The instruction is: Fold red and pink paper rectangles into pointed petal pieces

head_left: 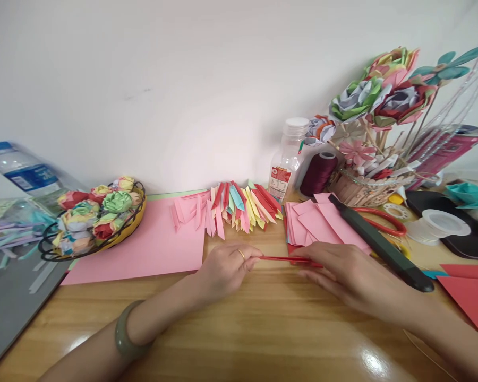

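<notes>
A narrow folded strip of red paper (276, 258) is stretched level between both hands, just above the wooden table. Its left end is pinched between the thumb and fingers of my left hand (227, 267), which wears a ring. The fingers of my right hand (338, 268) close around the other end, partly hiding it. Behind the hands lies a row of folded paper pieces (239, 204) in red, pink, yellow and blue. Pink paper rectangles (322, 223) are stacked just behind my right hand.
A basket of paper flowers (137, 220) and a water bottle (27, 172) stand left, beside pink sheets (175, 244). At right are a dark green cutter-like tool (382, 244), red-handled scissors (386, 218), thread spools (318, 174), a clear bottle (289, 159) and red paper (472, 302).
</notes>
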